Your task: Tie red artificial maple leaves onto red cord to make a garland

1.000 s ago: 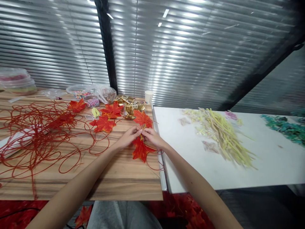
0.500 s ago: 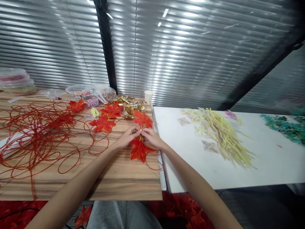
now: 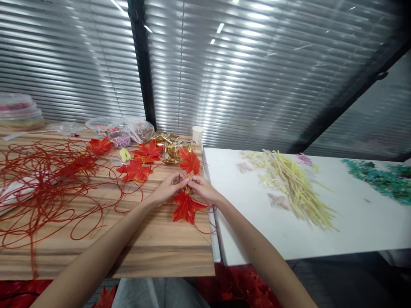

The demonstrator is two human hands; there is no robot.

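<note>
My left hand (image 3: 172,187) and my right hand (image 3: 202,189) meet in the head view near the right edge of the wooden table. Both are closed, fingertips pinching the thin yellowish stems of two artificial maple leaves. One red-orange maple leaf (image 3: 189,161) sticks up beyond my fingers; another maple leaf (image 3: 186,208) hangs below them, toward me. A thin red cord (image 3: 199,232) curves out beside the lower leaf. My fingers hide where the stems meet, so I cannot tell whether they are joined.
Tangled red cord (image 3: 48,188) spreads over the left of the wooden table (image 3: 160,252). More maple leaves (image 3: 138,170), gold packets (image 3: 176,150) and a paper cup (image 3: 197,134) lie beyond my hands. Yellow strips (image 3: 297,184) and green foliage (image 3: 382,179) rest on the white table (image 3: 257,239).
The whole view has shifted slightly, with things appearing a little lower and further left. Both hands keep pinching the leaf stems, with the fingers slightly rearranged.
</note>
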